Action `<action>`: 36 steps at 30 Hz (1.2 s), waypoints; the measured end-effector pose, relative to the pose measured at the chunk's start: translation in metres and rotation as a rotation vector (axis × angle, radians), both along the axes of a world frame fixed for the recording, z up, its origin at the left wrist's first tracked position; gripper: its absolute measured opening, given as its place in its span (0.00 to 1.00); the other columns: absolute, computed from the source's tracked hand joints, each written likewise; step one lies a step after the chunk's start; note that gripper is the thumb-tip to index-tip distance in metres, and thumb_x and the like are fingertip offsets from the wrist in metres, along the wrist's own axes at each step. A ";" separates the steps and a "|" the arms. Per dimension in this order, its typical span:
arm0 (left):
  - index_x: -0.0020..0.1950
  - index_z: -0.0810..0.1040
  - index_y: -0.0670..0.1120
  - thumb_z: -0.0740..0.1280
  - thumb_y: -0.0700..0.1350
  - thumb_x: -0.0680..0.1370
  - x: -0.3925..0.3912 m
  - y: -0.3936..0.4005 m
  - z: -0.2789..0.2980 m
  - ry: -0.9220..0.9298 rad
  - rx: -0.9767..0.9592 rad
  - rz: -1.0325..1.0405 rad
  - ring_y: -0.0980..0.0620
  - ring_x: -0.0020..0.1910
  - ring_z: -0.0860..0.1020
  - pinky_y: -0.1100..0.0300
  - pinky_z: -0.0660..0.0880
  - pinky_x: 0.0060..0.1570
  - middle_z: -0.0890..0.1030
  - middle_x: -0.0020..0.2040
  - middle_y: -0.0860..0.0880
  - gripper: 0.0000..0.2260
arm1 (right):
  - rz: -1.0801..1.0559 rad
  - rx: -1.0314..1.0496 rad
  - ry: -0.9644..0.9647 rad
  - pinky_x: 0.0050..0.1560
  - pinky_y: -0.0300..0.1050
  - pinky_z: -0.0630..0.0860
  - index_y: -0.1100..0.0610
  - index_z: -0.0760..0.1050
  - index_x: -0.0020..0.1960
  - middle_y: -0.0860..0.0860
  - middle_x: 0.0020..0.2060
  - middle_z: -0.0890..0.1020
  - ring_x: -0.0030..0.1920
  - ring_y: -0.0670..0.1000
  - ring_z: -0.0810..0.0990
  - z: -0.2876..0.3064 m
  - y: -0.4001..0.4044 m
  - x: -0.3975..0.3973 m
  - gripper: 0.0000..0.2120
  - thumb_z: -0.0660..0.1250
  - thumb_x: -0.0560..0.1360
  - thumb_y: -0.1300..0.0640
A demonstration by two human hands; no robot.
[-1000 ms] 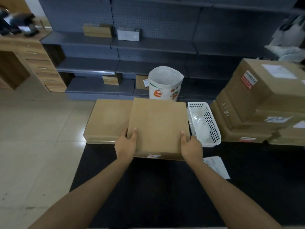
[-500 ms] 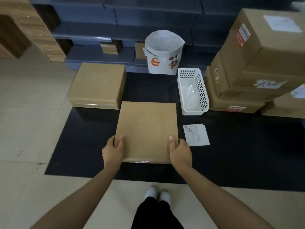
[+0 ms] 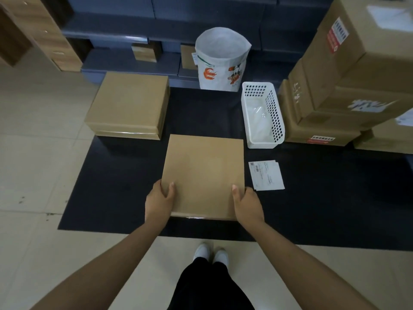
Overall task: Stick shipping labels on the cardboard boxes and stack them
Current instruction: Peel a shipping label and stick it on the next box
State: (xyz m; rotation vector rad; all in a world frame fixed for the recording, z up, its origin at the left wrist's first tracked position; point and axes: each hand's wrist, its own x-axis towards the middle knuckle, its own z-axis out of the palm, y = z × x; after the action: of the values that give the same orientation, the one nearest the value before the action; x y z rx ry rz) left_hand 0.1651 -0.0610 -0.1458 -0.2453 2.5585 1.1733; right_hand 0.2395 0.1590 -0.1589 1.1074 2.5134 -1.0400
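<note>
A flat plain cardboard box (image 3: 203,173) lies on the black floor mat (image 3: 116,182) in front of me. My left hand (image 3: 159,202) grips its near left corner and my right hand (image 3: 247,203) grips its near right corner, thumbs on top. White shipping labels (image 3: 266,175) lie on the mat just right of the box. A stack of two plain boxes (image 3: 128,106) sits at the mat's far left. Labelled boxes (image 3: 348,86) are piled at the right.
A white perforated basket (image 3: 262,115) holding clear plastic stands between the held box and the right pile. A white printed bag (image 3: 220,60) stands open behind it. Dark shelving (image 3: 156,30) runs along the back. My feet (image 3: 211,253) stand on the tile floor at the mat's near edge.
The box came off the left stack toward me and down onto the mat beside the labels. My view tilted downward; both hands kept their hold on the near corners.
</note>
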 end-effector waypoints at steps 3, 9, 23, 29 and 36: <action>0.74 0.61 0.44 0.63 0.48 0.80 -0.008 0.009 0.015 0.112 -0.145 -0.089 0.46 0.69 0.68 0.51 0.67 0.66 0.68 0.71 0.46 0.25 | 0.097 0.062 -0.029 0.53 0.53 0.76 0.58 0.72 0.60 0.55 0.54 0.77 0.53 0.54 0.77 0.012 0.014 0.002 0.29 0.49 0.78 0.35; 0.75 0.62 0.45 0.59 0.44 0.81 -0.019 0.077 0.049 0.408 -0.316 -0.606 0.50 0.76 0.56 0.57 0.52 0.75 0.62 0.75 0.48 0.22 | 0.404 0.356 -0.153 0.56 0.49 0.74 0.57 0.69 0.65 0.55 0.60 0.74 0.58 0.53 0.74 0.039 0.065 0.009 0.22 0.52 0.81 0.42; 0.77 0.55 0.42 0.61 0.44 0.80 0.014 0.265 0.020 0.113 -0.466 -0.828 0.48 0.76 0.56 0.58 0.51 0.74 0.58 0.77 0.44 0.27 | 0.668 0.308 -0.168 0.64 0.49 0.69 0.58 0.64 0.71 0.55 0.67 0.69 0.64 0.55 0.70 0.033 0.182 -0.009 0.22 0.61 0.79 0.51; 0.76 0.56 0.42 0.63 0.45 0.79 0.006 0.281 -0.001 0.012 -0.433 -0.697 0.47 0.74 0.58 0.56 0.57 0.73 0.59 0.76 0.44 0.28 | 0.739 0.277 -0.124 0.73 0.51 0.57 0.57 0.54 0.76 0.54 0.75 0.57 0.73 0.56 0.57 0.005 0.200 -0.024 0.32 0.62 0.79 0.48; 0.77 0.50 0.39 0.61 0.47 0.81 -0.013 0.288 -0.026 0.025 -0.515 -0.687 0.46 0.77 0.52 0.56 0.48 0.74 0.54 0.77 0.41 0.31 | 0.847 0.359 -0.133 0.76 0.54 0.47 0.56 0.51 0.78 0.53 0.77 0.51 0.77 0.57 0.48 -0.025 0.206 -0.049 0.37 0.63 0.77 0.43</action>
State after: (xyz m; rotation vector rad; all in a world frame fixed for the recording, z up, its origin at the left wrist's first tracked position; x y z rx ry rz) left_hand 0.1518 0.2273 -0.1720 0.5058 2.5788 0.2683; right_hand 0.1903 0.3648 -0.1838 0.0765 2.6726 -0.2805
